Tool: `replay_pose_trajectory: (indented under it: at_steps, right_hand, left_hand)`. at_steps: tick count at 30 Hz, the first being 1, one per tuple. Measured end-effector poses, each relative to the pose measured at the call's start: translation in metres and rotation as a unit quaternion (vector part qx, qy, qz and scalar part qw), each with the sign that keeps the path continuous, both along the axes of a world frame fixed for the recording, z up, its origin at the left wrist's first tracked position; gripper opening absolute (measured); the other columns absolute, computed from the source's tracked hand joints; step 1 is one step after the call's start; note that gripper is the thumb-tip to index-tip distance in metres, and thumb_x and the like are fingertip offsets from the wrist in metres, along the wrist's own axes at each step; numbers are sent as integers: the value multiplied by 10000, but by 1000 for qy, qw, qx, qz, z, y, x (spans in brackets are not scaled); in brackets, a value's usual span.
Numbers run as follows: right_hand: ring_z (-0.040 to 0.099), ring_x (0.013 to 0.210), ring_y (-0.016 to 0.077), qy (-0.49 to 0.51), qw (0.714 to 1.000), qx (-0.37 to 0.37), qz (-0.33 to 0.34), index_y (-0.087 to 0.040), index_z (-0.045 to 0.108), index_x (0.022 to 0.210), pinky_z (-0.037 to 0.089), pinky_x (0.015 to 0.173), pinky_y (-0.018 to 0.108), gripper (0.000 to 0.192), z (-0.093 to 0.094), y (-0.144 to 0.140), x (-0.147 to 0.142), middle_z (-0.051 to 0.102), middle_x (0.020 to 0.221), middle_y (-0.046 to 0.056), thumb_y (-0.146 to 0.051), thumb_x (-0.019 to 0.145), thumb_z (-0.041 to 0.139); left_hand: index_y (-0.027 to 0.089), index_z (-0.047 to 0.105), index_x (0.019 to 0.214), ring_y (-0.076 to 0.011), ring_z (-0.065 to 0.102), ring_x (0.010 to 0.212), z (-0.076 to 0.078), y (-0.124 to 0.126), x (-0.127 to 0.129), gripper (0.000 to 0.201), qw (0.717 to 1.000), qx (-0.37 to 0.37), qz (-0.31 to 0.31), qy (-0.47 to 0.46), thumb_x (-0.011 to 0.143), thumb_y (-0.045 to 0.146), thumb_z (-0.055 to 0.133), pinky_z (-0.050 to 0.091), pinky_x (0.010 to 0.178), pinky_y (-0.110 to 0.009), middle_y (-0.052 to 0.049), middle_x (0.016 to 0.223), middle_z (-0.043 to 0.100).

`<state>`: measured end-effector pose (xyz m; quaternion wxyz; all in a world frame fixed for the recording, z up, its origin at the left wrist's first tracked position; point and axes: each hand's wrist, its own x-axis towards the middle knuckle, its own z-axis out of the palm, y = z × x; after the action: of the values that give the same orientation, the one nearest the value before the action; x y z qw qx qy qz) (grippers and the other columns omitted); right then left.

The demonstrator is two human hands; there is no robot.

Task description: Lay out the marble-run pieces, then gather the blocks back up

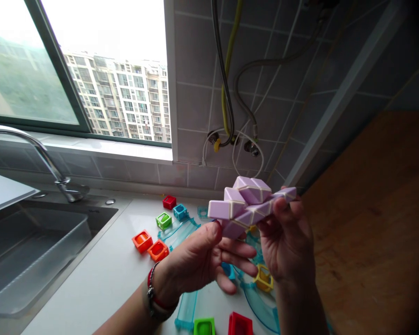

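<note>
A lilac twist-snake puzzle [248, 204] with pale edges is held up above the counter, folded into a bulky zigzag of wedges. My left hand [209, 253] supports its lower left part, thumb against the side and the other fingers stretched out below. Around its right end my right hand [289, 232] is closed, with thumb and fingers pinching the wedges. Part of the puzzle is hidden behind my right fingers. Below the hands lie a yellow block [264, 278] and a translucent blue curved track [261, 307].
Orange blocks [142, 241], a green block [164, 220], a red block [169, 201] and a blue block [180, 212] stand on the white counter [101, 272]. A straight blue track [186, 309] lies nearer. At left is a sink with a plastic bin [38, 260] and faucet [42, 149]; a wooden panel [370, 223] is at right.
</note>
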<state>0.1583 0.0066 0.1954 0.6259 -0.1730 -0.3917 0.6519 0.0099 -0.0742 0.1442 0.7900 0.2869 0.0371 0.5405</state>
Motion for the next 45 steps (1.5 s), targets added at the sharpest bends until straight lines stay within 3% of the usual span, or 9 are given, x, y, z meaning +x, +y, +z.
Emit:
replay_pose_trajectory:
  at_steps: [6,9,13,16,22,28,33,41,45]
  right_hand:
    - [712,627,81,-4,999,28,-16,-289,588,1160,655,585,188,507,-2,-1,-2,720,844,-79,-248,776,916]
    - [742,670,107,-6,998,50,-37,-288,588,1131,675,588,222,518,-4,0,-4,727,865,-75,-219,746,927]
    - [769,686,139,-17,997,59,-40,-279,582,1093,696,603,264,525,-5,0,-6,756,882,-63,-203,715,939]
    - [770,697,134,-18,999,40,-18,-274,575,1090,700,630,265,501,-6,-1,-9,763,860,-65,-207,739,926]
    - [736,706,96,-32,999,35,-22,-282,572,1107,683,700,248,490,-10,2,-9,738,857,-84,-259,760,918]
    - [722,700,104,-64,997,46,-14,-279,570,1154,654,637,227,527,-8,5,-6,719,871,-71,-283,759,919]
    - [721,733,79,-58,997,52,-6,-263,601,1177,617,642,149,549,-2,1,-3,733,891,-60,-210,738,926]
    - [725,860,129,-97,983,107,-110,-353,545,1286,633,741,231,735,1,-11,6,738,1055,-20,-163,691,933]
    - [735,788,155,-120,984,120,-61,-340,560,1331,642,719,285,739,1,-10,11,766,1007,-3,-207,707,933]
  left_hand:
    - [104,773,1111,-236,809,793,7,1,-9,604,1000,-11,9,17,970,655,572,646,532,-243,-121,930,823]
    - [80,775,1069,-228,796,720,16,2,-10,617,990,10,116,84,974,653,564,664,565,-278,-123,861,806]
    - [91,756,1012,-197,762,712,29,1,-9,505,935,10,308,173,954,581,649,663,580,-268,-108,864,772]
    - [125,743,1017,-168,729,707,37,-2,-11,363,914,2,366,174,932,477,730,655,561,-247,-67,878,736]
    - [128,765,1088,-152,737,808,39,-9,-21,237,969,-33,217,111,903,273,798,684,659,-247,-87,950,733]
    - [146,791,1040,-200,772,869,37,-8,-25,188,986,-11,134,95,881,244,811,685,612,-263,-126,1058,770]
    - [110,805,1027,-174,751,854,36,-7,-28,205,986,2,126,112,833,166,837,677,642,-225,-137,1029,773]
    - [113,816,1016,-156,747,828,32,-4,-6,228,987,0,139,84,802,174,863,655,651,-173,-89,917,735]
    - [117,811,1071,-168,760,859,28,-3,-3,248,991,11,128,45,850,228,833,662,671,-187,-100,951,750]
